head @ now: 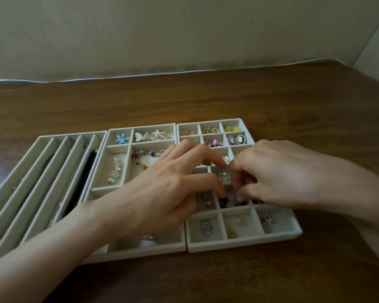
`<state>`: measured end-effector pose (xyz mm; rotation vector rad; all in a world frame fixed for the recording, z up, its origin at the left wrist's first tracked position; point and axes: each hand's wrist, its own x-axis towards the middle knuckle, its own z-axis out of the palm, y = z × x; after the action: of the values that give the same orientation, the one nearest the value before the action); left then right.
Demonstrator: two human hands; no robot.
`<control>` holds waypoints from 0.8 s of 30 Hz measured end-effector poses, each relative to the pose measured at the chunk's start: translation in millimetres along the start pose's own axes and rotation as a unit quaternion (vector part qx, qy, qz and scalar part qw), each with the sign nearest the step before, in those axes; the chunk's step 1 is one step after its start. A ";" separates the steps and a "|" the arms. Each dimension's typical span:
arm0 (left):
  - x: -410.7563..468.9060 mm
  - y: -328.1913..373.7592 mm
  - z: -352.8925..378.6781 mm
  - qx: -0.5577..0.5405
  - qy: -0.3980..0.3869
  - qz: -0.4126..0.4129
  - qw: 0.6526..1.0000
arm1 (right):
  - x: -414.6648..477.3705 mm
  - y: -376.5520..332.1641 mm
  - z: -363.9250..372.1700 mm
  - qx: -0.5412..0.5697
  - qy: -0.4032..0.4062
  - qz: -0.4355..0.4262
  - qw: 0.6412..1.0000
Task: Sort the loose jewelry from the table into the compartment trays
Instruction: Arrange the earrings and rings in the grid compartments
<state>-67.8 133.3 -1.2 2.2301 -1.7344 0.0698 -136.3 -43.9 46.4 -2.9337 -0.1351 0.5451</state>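
Head view: both hands crowd one cell of the right-hand compartment tray (239,244). The small black jewelry piece (223,202) in it could get flicked into a neighbour cell, e.g. the pearl studs (223,176) just on the far side, or out onto the tabletop (206,95). Left hand (169,189): fingers loose & spread, thumb tip at the black piece, gripping nothing visible. Right hand (282,176): fingers curled down into the same cell; can't tell if they pinch anything.

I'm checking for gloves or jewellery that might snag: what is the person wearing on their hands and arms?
Nothing that shows. The left hand and right hand are bare: no gloves, rings, watch or bracelet. The left forearm and right forearm are bare too, with no sleeve plainly in view.
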 end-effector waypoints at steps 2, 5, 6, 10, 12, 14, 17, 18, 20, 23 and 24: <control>0.5 1.2 -1.1 -0.006 -0.006 0.001 1.000 | 1.7 0.6 0.7 0.004 0.009 0.001 1.000; 0.3 1.6 -1.4 -0.001 -0.019 0.001 1.000 | 3.2 1.7 1.5 0.006 0.023 -0.001 1.000; 0.2 1.8 -1.2 0.001 -0.023 0.000 1.000 | 2.9 1.9 1.4 0.009 0.025 -0.003 1.000; 0.7 2.2 -0.5 0.015 -0.027 0.002 1.000 | 0.7 5.3 -1.2 0.040 0.041 -0.007 0.998; 0.3 1.5 0.0 0.016 -0.025 0.005 1.000 | 0.1 9.0 -3.9 0.065 0.044 -0.007 0.997; 0.1 1.2 0.3 0.007 -0.020 0.009 1.000 | 0.4 14.1 -6.6 0.100 0.048 -0.010 0.994; 2.5 0.8 -1.0 -0.063 0.027 -0.011 0.998 | 3.2 20.4 -9.8 0.190 0.045 -0.025 0.980; 3.8 0.9 -1.9 -0.102 0.055 -0.026 0.993 | 5.3 22.0 -10.2 0.225 0.045 -0.032 0.973; 6.2 2.7 -3.7 -0.168 0.103 -0.064 0.978 | 10.4 24.0 -10.3 0.287 0.049 -0.046 0.956; 11.5 8.1 -4.2 -0.214 0.142 -0.106 0.961 | 15.7 22.6 -8.0 0.367 0.041 -0.062 0.927; 13.5 9.5 -4.0 -0.225 0.154 -0.115 0.955 | 17.0 22.2 -6.8 0.389 0.039 -0.070 0.918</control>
<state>-72.6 119.8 7.7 1.9421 -1.1789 -0.0285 -116.7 -64.7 43.0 -2.1421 -0.0882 0.3462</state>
